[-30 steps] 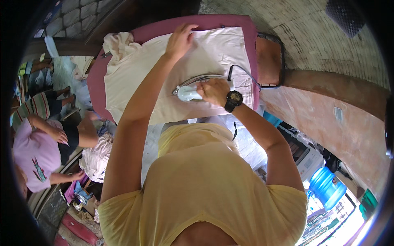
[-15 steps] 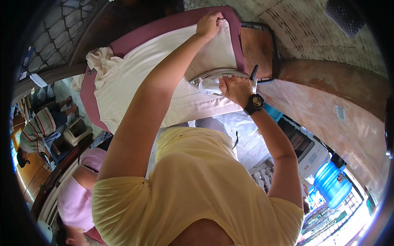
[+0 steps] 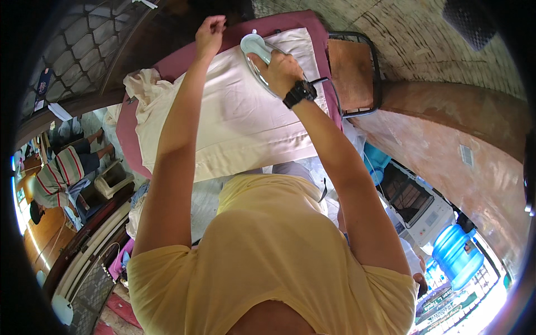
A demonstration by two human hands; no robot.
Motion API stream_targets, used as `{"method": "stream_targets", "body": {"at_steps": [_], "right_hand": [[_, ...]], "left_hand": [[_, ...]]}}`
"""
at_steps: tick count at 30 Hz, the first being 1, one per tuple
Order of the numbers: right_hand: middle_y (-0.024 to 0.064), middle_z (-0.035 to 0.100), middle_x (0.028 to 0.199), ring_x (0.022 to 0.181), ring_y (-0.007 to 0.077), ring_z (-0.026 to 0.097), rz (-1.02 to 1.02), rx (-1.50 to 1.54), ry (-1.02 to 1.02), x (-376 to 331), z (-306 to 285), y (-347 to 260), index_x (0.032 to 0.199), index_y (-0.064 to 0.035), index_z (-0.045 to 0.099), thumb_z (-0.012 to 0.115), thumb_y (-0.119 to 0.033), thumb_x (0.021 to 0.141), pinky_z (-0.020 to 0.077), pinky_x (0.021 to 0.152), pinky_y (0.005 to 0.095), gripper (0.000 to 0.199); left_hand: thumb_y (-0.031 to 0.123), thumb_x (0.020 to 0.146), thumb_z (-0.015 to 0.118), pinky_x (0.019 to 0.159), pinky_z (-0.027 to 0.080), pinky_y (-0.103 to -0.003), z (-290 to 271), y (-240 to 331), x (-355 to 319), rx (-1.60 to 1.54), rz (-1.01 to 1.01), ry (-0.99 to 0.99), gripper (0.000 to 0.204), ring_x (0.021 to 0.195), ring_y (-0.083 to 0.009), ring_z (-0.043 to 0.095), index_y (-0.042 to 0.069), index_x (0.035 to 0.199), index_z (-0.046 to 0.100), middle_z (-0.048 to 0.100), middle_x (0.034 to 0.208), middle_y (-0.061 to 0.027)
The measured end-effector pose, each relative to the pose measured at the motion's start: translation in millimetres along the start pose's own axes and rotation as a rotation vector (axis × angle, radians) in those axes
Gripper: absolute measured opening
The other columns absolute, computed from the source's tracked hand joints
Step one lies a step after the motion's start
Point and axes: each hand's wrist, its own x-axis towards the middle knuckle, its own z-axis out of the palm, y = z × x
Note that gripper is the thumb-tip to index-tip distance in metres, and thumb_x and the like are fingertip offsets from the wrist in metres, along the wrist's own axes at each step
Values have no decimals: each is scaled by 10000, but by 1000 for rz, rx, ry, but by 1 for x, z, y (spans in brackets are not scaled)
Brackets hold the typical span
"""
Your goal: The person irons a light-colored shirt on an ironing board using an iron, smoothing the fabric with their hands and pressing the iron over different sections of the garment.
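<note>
My right hand (image 3: pixel 283 71), with a black watch on its wrist, is wrapped round the handle of a pale green and white iron (image 3: pixel 255 46). The iron lies on the far part of a cream cloth (image 3: pixel 218 114), its tip toward the far edge. That cloth is spread over a maroon-covered ironing board (image 3: pixel 125 131), flat in the middle and bunched at the left end. Beyond the iron's left side, my left hand (image 3: pixel 210 34) hovers near the board's far edge, fingers loosely bent and apart, holding nothing I can see.
A black metal frame with a brown panel (image 3: pixel 350 74) extends from the board's right end. A wall (image 3: pixel 446 134) runs along the right. Behind me at right are a blue water jug (image 3: pixel 458 257) and a white appliance (image 3: pixel 427 215). Another person (image 3: pixel 58 173) is at far left.
The iron, in my right hand, went from the near right of the cloth to its far side and turned. My left hand let go of the cloth's far corner and moved left.
</note>
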Motion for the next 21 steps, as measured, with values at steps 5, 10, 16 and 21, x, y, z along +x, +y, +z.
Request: {"method": "stream_targets", "body": {"at_steps": [5, 10, 16, 21], "right_hand": [[255, 682, 865, 871, 421, 667, -68, -75, -157, -22, -29, 16, 944, -7, 692, 540, -738, 789, 530, 775, 478, 762], [238, 664, 710, 732, 412, 673, 10, -244, 119, -50, -41, 73, 865, -53, 716, 583, -728, 769, 544, 663, 499, 694], [229, 647, 648, 634, 402, 665, 189, -255, 496, 17, -13, 65, 712, -36, 690, 596, -739, 758, 550, 596, 491, 711], [208, 665, 650, 652, 364, 693, 240, -237, 411, 51, -17, 55, 779, -41, 723, 526, -781, 773, 567, 654, 441, 766]], "left_hand": [[338, 741, 802, 937, 438, -459, -41, -1, -67, 791, 152, -278, 426, 1083, -316, 540, 105, 1063, 645, 572, 1154, -110], [286, 807, 737, 879, 387, -514, -26, 4, -81, 880, 24, -241, 274, 1072, -323, 503, 149, 1001, 601, 554, 1155, -81], [159, 824, 673, 804, 385, -485, -9, 18, -81, 966, 190, 84, 150, 959, -310, 502, 133, 934, 574, 541, 1003, -67], [304, 901, 583, 1025, 326, -505, 30, 35, -150, 719, 319, -260, 369, 1252, -316, 428, 145, 1233, 562, 491, 1341, -90]]}}
